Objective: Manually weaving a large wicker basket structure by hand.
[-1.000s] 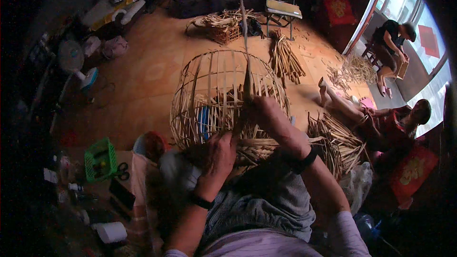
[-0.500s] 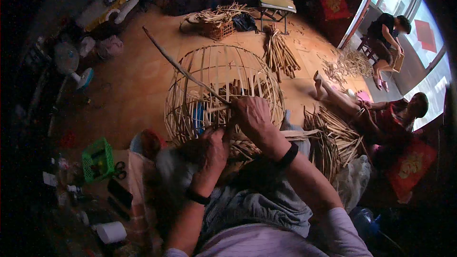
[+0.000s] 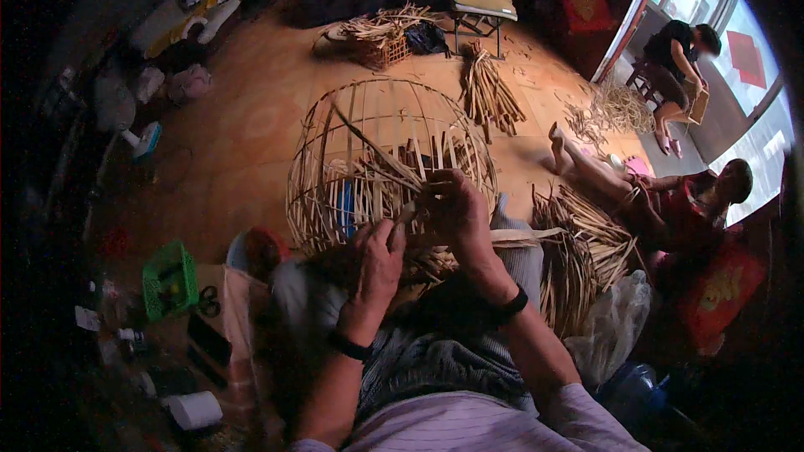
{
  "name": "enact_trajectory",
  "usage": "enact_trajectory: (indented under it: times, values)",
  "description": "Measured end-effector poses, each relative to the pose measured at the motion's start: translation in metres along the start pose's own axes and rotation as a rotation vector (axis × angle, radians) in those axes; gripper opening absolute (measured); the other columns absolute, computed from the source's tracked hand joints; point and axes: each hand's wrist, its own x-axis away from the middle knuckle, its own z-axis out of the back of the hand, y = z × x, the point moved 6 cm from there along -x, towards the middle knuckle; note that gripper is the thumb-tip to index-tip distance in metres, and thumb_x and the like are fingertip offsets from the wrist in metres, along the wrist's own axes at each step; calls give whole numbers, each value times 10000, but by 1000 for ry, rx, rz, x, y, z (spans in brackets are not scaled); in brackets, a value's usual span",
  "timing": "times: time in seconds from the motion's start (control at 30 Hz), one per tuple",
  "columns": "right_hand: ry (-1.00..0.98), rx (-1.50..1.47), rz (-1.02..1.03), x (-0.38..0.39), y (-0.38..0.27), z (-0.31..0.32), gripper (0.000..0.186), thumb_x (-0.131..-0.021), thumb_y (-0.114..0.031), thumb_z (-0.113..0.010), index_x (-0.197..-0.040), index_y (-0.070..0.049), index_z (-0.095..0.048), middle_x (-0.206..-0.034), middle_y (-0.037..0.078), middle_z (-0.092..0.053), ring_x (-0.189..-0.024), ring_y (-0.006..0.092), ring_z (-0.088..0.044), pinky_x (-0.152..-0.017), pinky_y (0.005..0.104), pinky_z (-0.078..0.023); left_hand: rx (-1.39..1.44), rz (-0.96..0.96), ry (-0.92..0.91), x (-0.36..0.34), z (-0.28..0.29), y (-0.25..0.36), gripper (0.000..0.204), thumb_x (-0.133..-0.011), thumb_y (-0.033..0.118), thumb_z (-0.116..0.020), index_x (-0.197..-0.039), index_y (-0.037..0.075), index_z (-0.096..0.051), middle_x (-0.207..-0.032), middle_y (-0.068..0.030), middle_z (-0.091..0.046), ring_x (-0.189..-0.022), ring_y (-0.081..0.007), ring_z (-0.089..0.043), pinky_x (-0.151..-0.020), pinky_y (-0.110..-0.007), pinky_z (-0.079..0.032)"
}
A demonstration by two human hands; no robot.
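A large open frame basket point(image 3: 301, 184) of thin ribs stands in front of me, with loose strips and a blue object point(image 3: 346, 209) showing inside or behind it. My left hand point(image 3: 377, 268) is closed on the lower end of a long strip point(image 3: 375, 148), low at the basket's near side. My right hand point(image 3: 466, 226) grips the same strip just to the right and higher, fingers curled. The strip slants up to the upper left over the ribs. A partly hidden braided mass point(image 3: 427, 266) lies below my hands, and a pale flat strip point(image 3: 528, 235) runs out rightward.
Bundled strips point(image 3: 586, 251) lie at my right, more point(image 3: 490, 92) beyond the basket. Two people point(image 3: 678, 59) point(image 3: 670, 201) sit at right. A crate of strips point(image 3: 389, 52), a chair point(image 3: 481, 4), a green basket with scissors nearby point(image 3: 172, 280) and a plastic bag point(image 3: 615, 326) surround me.
The long strip has swung from upright to leaning left, and its far end now appears lower, within the basket's outline. My right hand has shifted with it.
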Motion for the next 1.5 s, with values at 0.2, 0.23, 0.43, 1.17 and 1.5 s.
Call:
enact_trajectory:
  times: [0.2, 0.23, 0.43, 1.17, 1.5]
  values:
    - [130, 62, 105, 23, 10, 8, 180, -921, -20, -794, -1062, -1, -683, -951, 55, -741, -831, 107, -659, -748, 275, -551, 0, 55, -71, -4, 1, -9, 192, -988, 193, -679, -955, 7, -642, -863, -251, -647, -849, -464, -632, -758, -515, -499]
    - [152, 56, 94, 29, 15, 13, 194, -912, -31, -812, -1055, 0, -685, -943, 52, -739, -837, 103, -658, -752, 272, -553, 1, 47, -72, -6, 0, -7, 204, -983, 202, -687, -977, 3, -645, -865, -252, -654, -845, -463, -644, -764, -502, -508]
    - [217, -25, -38, 46, 32, 29, 206, -905, -6, -818, -1052, 8, -673, -955, 44, -734, -860, 95, -657, -774, 268, -560, -39, 64, -63, -7, 3, 4, 203, -953, 210, -723, -984, 16, -672, -903, -237, -708, -853, -443, -685, -750, -475, -534]
    - [127, -360, -293, 62, 39, 74, 302, -898, -43, -819, -1146, -39, -647, -902, -26, -668, -735, 84, -605, -636, 234, -483, 52, -62, -207, -2, 12, 5, 188, -998, 169, -661, -1141, 49, -685, -1062, -198, -707, -1017, -405, -668, -890, -472, -526]
    - [20, -590, -253, -4, -4, 30, 425, -919, -141, -826, -1274, -51, -611, -1008, 9, -691, -808, 83, -629, -647, 220, -469, 68, -26, -91, 11, -2, -19, 235, -1078, 220, -560, -1199, 70, -694, -1054, -212, -678, -1006, -435, -616, -933, -510, -487]
